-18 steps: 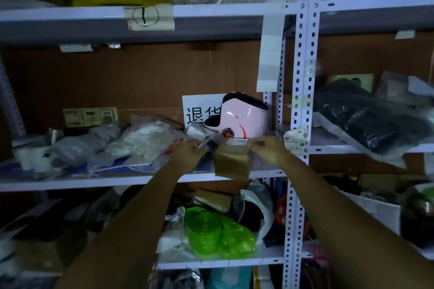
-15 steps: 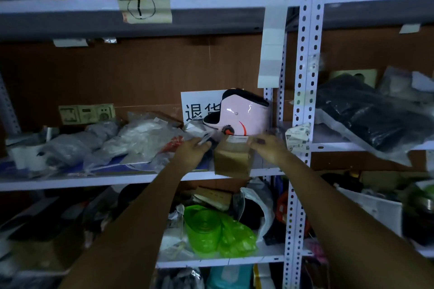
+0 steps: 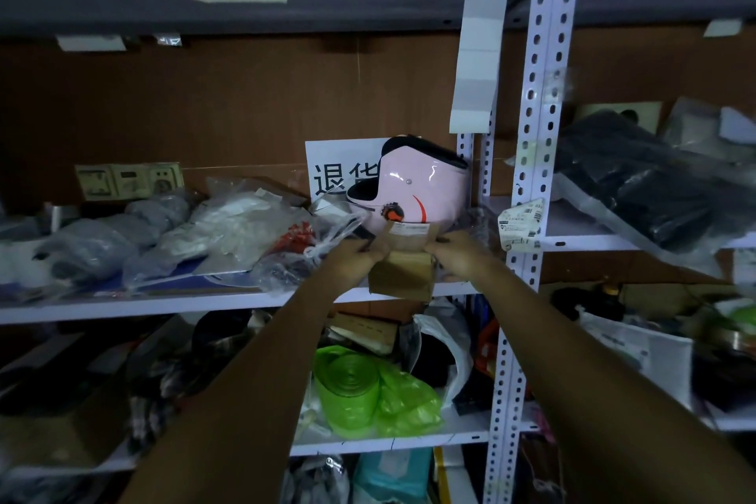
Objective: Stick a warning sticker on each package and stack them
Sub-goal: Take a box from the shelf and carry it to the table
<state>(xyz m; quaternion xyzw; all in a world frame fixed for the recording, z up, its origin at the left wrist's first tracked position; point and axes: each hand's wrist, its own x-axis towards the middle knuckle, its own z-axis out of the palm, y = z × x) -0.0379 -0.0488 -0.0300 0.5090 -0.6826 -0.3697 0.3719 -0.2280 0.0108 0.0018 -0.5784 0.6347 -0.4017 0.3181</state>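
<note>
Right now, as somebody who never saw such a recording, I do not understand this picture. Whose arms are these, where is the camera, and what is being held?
There is no machine here. A person wears one camera on the head, so you see their own two bare arms reaching forward. The left hand and the right hand grip a small brown cardboard package with a white label, at the edge of a white metal shelf. Behind it stands a glossy pink helmet-like object. Clear plastic bags lie further left on that shelf.
</note>
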